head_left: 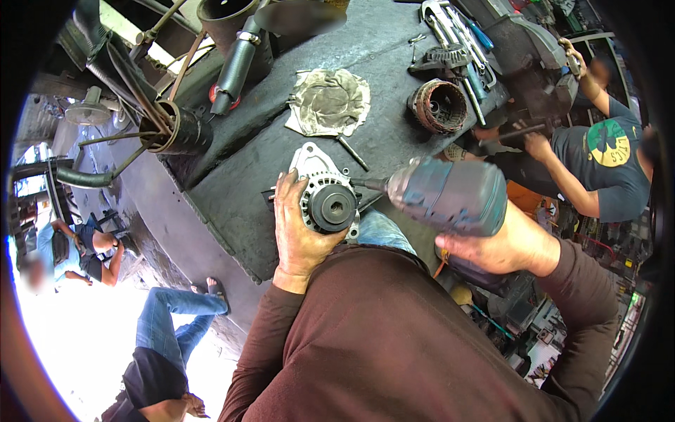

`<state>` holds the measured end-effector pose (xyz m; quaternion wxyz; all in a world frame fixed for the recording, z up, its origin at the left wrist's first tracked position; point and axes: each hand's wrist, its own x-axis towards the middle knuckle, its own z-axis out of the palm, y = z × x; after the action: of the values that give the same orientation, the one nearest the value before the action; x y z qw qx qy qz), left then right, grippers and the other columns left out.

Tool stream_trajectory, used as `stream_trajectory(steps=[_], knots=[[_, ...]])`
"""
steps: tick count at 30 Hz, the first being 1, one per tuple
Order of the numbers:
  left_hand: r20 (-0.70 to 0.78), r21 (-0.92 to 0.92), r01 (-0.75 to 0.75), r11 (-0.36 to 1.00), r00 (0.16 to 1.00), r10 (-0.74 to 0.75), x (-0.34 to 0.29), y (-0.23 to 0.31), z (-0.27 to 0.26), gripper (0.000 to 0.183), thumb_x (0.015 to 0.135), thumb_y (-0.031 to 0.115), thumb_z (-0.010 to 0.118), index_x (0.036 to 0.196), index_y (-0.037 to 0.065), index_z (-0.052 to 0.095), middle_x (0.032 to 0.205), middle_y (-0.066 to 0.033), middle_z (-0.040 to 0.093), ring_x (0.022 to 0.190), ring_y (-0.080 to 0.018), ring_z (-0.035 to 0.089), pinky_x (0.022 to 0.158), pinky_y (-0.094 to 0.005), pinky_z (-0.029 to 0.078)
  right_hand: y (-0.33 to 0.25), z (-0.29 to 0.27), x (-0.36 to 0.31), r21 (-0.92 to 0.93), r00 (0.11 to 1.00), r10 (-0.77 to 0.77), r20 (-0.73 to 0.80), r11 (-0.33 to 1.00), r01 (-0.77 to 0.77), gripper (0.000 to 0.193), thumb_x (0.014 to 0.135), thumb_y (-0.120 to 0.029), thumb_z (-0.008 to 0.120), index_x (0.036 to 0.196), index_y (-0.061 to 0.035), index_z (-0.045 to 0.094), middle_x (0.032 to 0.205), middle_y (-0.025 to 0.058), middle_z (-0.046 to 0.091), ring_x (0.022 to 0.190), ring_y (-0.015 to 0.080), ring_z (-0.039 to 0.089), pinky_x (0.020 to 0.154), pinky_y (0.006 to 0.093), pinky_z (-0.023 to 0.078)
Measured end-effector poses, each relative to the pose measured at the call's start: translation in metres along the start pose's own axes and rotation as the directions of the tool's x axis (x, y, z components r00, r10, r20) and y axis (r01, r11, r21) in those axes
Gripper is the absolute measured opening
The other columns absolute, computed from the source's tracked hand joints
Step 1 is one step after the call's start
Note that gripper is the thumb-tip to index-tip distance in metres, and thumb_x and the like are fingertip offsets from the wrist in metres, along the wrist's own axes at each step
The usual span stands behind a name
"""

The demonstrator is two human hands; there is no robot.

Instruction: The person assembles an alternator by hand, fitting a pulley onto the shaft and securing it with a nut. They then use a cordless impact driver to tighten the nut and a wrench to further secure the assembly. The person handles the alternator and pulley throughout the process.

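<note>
My left hand (299, 239) grips an alternator (309, 160) by its side, fingers and thumb wrapped about the silver housing. Its black pulley (332, 208) faces up toward me. In my right hand (503, 246) is a blue-black cordless impact driver (450, 195), held by the handle. The driver's bit points left at the alternator's right edge, near the housing; whether the tip touches a screw I cannot tell. Beyond the alternator, a metal rod (353, 153) and a crumpled, stained pale cloth (329, 102) lie on the dark workbench (260, 158).
A copper-wound stator (437, 107) stands at the bench's right, below several wrenches (464, 32) and a slotted housing part (439, 58). Hoses fill a metal can (179, 126) at left. Another person (598, 155) works at far right; two people (176, 323) (77, 246) are at left.
</note>
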<state>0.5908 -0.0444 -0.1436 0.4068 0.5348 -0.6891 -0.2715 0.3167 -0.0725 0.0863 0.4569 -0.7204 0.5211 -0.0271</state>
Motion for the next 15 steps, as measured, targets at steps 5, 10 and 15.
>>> stream_trajectory(steps=[5,10,15], knots=[[0.026,0.023,0.004,1.000,1.000,-0.005,0.002,0.002,-0.001,0.105,0.056,0.026,0.103,0.144,0.004,0.051,0.157,-0.0260,0.047,0.149,-0.0487,0.042,0.125,-0.0562,0.035,0.017,-0.021,0.014,-0.326,0.962,-0.268,0.054,0.906,0.271,0.042,0.085,-0.016,0.078,0.124,-0.0070,0.068,0.120,0.0177,0.072,0.109,0.0384,0.069,0.095,0.0450,0.057],[0.028,-0.009,0.033,0.999,0.999,-0.033,0.003,0.003,-0.001,0.104,0.054,0.023,0.102,0.144,0.007,0.052,0.157,-0.0258,0.047,0.149,-0.0490,0.041,0.125,-0.0566,0.035,0.022,-0.043,0.031,-0.288,0.982,-0.166,0.085,0.940,0.184,0.041,0.079,-0.013,0.082,0.118,-0.0062,0.072,0.109,0.0167,0.075,0.101,0.0399,0.071,0.090,0.0440,0.059],[0.011,-0.012,0.044,0.999,0.999,-0.044,0.002,0.003,0.000,0.102,0.054,0.022,0.102,0.143,0.006,0.052,0.157,-0.0264,0.047,0.149,-0.0495,0.042,0.124,-0.0571,0.035,0.017,-0.031,0.028,-0.336,0.968,-0.248,0.028,0.910,0.243,0.042,0.085,-0.019,0.084,0.122,-0.0057,0.070,0.119,0.0180,0.073,0.107,0.0404,0.070,0.094,0.0458,0.058]])
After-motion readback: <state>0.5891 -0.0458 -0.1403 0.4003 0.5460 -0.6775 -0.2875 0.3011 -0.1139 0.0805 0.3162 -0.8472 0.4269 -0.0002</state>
